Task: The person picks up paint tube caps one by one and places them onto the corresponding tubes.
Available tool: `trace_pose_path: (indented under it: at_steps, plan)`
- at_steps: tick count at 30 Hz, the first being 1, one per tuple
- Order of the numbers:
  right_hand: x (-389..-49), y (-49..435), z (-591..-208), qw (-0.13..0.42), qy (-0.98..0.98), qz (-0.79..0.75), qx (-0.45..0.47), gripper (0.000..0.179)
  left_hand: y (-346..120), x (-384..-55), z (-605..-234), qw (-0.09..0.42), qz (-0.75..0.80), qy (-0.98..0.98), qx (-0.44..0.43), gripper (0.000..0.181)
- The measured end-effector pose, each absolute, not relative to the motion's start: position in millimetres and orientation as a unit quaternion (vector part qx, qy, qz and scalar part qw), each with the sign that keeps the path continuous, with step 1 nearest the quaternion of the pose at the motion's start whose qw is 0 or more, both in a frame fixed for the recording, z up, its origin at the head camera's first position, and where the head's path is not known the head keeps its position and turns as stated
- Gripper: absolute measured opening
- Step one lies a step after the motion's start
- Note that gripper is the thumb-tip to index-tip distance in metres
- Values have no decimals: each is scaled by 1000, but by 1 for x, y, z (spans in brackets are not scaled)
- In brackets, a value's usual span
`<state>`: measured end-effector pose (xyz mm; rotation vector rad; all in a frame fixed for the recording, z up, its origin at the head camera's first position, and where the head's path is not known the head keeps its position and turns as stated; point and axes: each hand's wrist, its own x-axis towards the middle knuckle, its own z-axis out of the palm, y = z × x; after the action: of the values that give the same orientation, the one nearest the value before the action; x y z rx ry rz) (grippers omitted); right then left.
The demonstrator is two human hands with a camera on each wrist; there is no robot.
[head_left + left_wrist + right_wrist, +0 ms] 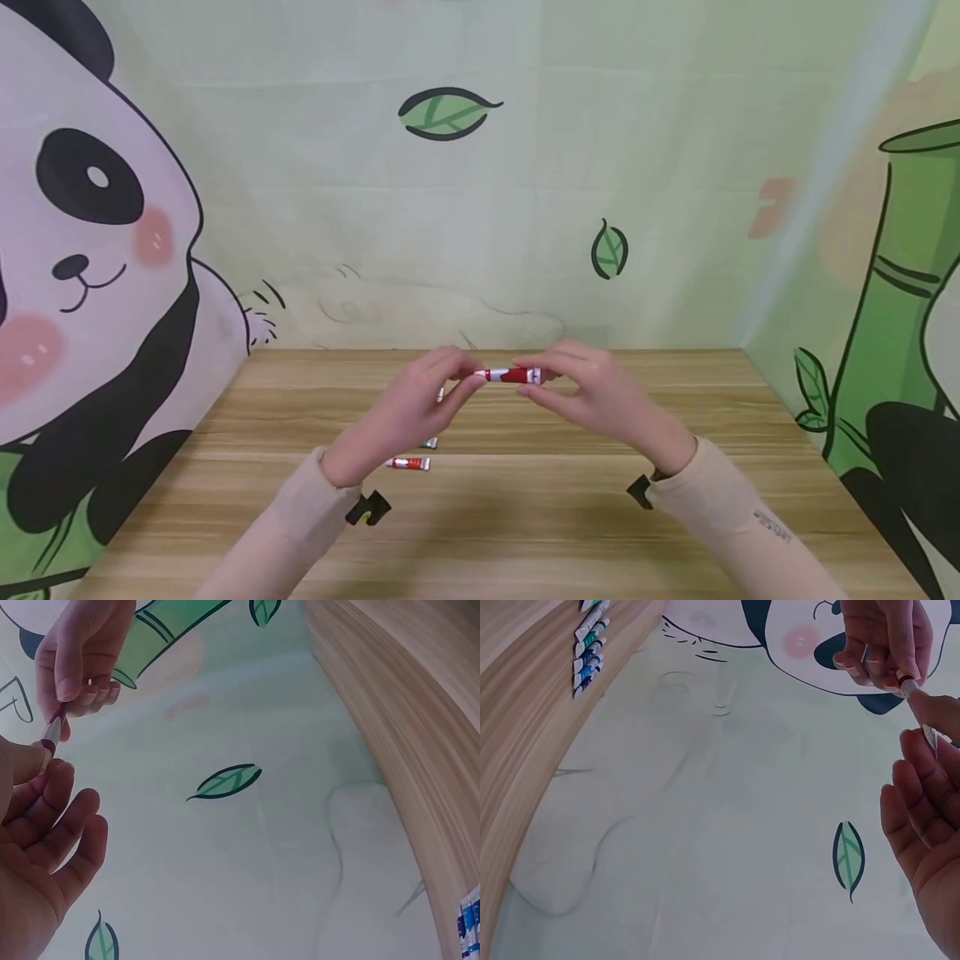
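A small paint tube [510, 376] with a red and white label is held level above the wooden table in the head view. My left hand [408, 408] pinches its narrow cap end between thumb and index finger. At the flat, crimped end, my right hand [600, 396] pinches it the same way. From the left wrist, the tube [51, 736] shows slanted between both sets of fingertips, the left hand's other fingers loosely curled. The right wrist view has the tube [928, 739] partly covered by the right thumb.
A red-labelled paint tube [410, 463] and a green one [430, 443] lie on the table [510, 533], partly behind the left forearm. Several tubes [590, 656] form a row in the right wrist view. Behind the table hangs a printed panda-and-bamboo backdrop [337, 183].
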<state>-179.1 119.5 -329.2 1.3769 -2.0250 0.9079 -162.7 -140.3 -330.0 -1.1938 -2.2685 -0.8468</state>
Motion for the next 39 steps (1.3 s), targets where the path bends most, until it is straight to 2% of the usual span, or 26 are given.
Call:
trace_pose_path:
  at_steps: [5, 15, 24, 28, 32, 39]
  plan:
    - [-177, 117, -336, 253, -758, 341, 496, 32, -147, -161, -332, 192, -316, -831, -415, 7]
    - [-182, 100, -346, 296, -756, 291, 506, 35, -169, -160, -337, 141, -343, -844, -386, 7]
    - [-187, 75, -362, 296, -769, 239, 514, 30, -196, -157, -348, 110, -339, -865, -353, 5]
    - [-187, 62, -373, 272, -780, 238, 510, 29, -207, -157, -356, 96, -335, -872, -343, 6]
    - [-187, 52, -384, 222, -802, 244, 498, 26, -217, -157, -366, 84, -327, -880, -333, 7]
    - [-185, 32, -404, 145, -842, 208, 476, 26, -234, -158, -391, 26, -326, -897, -298, 14]
